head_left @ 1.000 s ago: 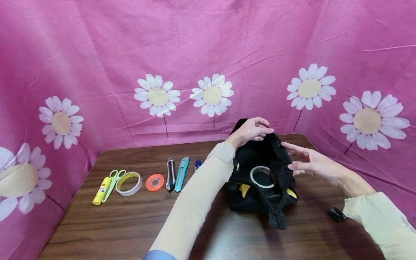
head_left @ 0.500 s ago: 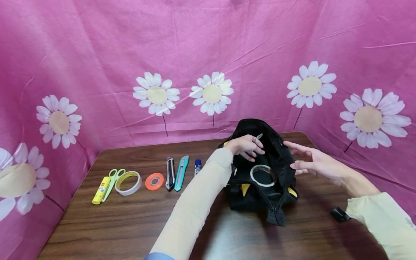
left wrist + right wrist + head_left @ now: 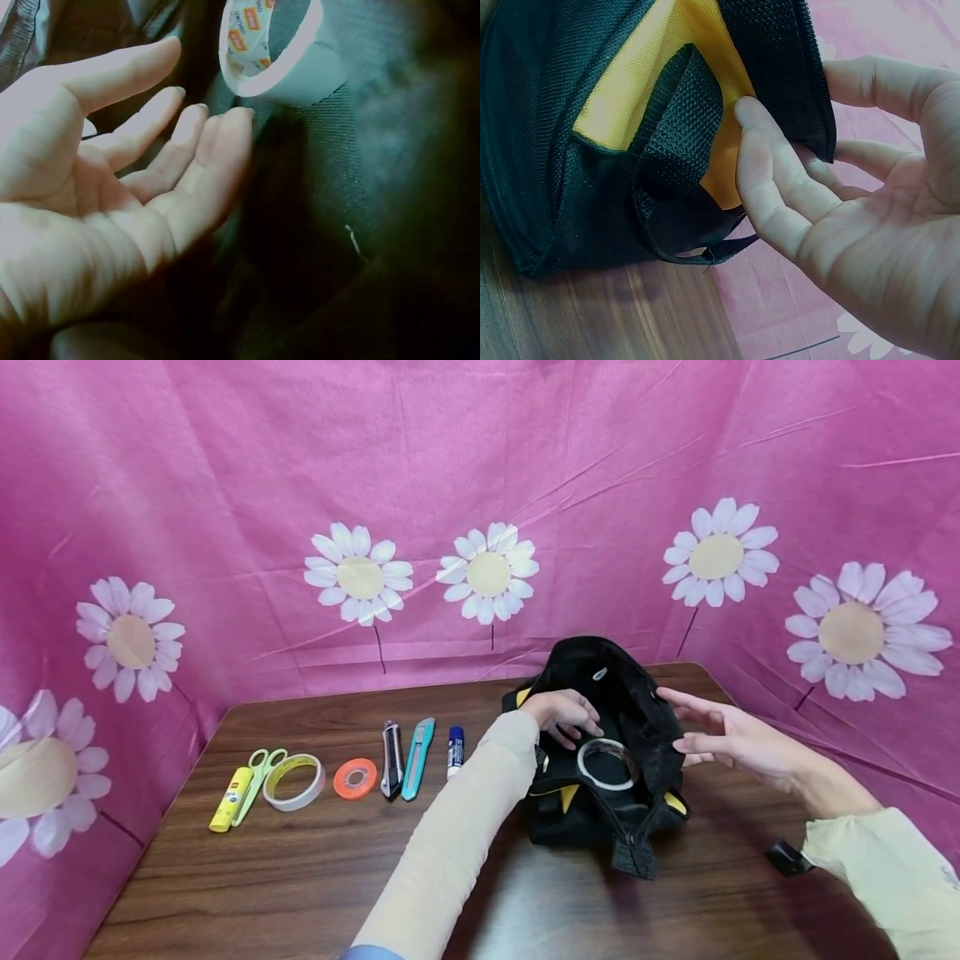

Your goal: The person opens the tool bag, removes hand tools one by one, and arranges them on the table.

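A black bag with yellow patches (image 3: 570,827) stands with its mouth spread wide at the table's right. My left hand (image 3: 566,714) reaches inside, its fingers loosely bent and holding nothing. Just ahead of those fingertips in the left wrist view is a roll of tape (image 3: 292,90), white-edged with a printed core. It lies in the bag in the head view too. My right hand (image 3: 855,172) holds the bag's zippered edge (image 3: 814,112), thumb on one side and fingers on the other, near a black webbing strap (image 3: 679,112).
Left of the bag lie a yellow glue stick (image 3: 231,800), green scissors (image 3: 258,781), a masking-tape roll (image 3: 311,793), an orange tape roll (image 3: 355,778), a dark cutter (image 3: 392,760), a teal cutter (image 3: 417,760) and a blue-capped tube (image 3: 455,750). A pink cloth (image 3: 420,460) hangs behind.
My left hand has come down from the bag's upper rim into its inside, toward the tape roll. The right hand keeps its place at the bag's edge.
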Demonstrator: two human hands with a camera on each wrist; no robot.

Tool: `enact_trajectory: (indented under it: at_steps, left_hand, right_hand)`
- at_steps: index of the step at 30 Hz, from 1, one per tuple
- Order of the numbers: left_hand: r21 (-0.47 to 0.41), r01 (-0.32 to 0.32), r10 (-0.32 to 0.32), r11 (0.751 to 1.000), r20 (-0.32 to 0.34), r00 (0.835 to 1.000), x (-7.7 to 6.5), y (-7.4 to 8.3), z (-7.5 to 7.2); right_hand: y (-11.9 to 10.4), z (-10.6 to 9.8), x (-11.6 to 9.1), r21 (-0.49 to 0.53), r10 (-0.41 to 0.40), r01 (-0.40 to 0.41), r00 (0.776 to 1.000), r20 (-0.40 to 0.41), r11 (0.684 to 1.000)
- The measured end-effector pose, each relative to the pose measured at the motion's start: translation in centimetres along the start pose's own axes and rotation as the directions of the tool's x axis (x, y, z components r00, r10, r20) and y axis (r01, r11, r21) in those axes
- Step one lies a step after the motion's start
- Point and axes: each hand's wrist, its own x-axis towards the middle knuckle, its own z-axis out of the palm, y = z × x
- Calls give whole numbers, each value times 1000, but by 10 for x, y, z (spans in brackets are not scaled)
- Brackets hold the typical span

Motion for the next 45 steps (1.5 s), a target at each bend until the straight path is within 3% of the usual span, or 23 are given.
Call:
enact_trajectory:
  at_steps: [12,24,29,45]
  left_hand:
    - [44,62,-63,997,24,998,8,-13,7]
    - [-4,16,-16,1000,3,1000,10,-17,7]
    - [-25,-3,2,1000,-20,1000,10,-18,7]
    - [21,-20,20,1000,3,1000,14,-22,9]
  right_hand:
    - [3,4,-1,45,-25,25,1000,7,999]
    - [10,3,-1,88,-66,62,997,39,994]
    - [10,2,-2,71,-45,43,999,29,997]
    - [18,0,-4,86,-19,16,999,32,996]
